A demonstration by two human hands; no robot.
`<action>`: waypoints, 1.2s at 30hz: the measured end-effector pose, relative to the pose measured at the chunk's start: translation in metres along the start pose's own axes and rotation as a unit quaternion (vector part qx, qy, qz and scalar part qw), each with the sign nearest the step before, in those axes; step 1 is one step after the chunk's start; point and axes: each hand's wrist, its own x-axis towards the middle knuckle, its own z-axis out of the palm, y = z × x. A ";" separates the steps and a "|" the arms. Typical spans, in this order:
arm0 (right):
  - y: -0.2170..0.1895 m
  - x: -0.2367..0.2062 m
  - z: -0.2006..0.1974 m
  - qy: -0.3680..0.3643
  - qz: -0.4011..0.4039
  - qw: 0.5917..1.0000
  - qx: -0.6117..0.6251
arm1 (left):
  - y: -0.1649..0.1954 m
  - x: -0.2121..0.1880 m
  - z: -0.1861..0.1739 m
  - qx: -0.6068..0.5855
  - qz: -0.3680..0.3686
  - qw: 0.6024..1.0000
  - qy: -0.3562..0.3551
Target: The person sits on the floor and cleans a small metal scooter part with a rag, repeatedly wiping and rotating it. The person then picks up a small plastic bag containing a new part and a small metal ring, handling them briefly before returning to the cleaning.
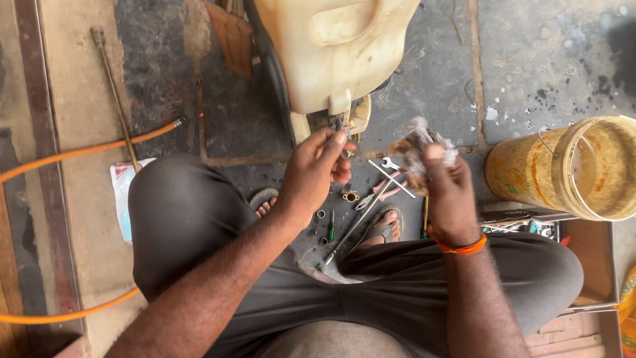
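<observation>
The left hand point(317, 169) is pinching a small metal part point(340, 126) between closed fingertips, just below the cream plastic tank point(331, 46). The right hand point(445, 192) is gripping a wad of dirty rag point(414, 147), fingers curled around it, above the spanner point(391, 174) and pliers point(384, 192) on the floor.

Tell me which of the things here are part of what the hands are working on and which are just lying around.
In hand:
- left hand pinching a small metal part
- right hand gripping a dirty rag
- cream plastic tank just beyond them

Lying about:
- spanner
- pliers with pink handles
- green screwdriver
- brass fitting
- yellow bucket
- orange hose
</observation>
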 end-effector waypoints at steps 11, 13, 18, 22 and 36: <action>0.009 -0.009 0.056 -0.010 -0.161 0.970 -0.180 | -0.008 -0.010 0.015 0.152 0.052 0.986 -0.038; 0.010 -0.005 0.045 -0.038 -0.161 0.958 -0.236 | -0.007 -0.010 0.016 0.154 0.053 0.986 -0.041; 0.019 0.000 0.016 -0.085 -0.068 0.934 -0.340 | -0.007 -0.008 0.015 0.002 0.000 0.997 -0.083; 0.031 0.000 0.014 -0.088 0.015 0.960 -0.265 | -0.008 -0.012 0.014 0.122 0.012 0.990 -0.067; 0.014 0.022 0.005 0.077 0.127 0.948 0.280 | 0.005 -0.010 0.014 0.087 0.020 0.994 -0.060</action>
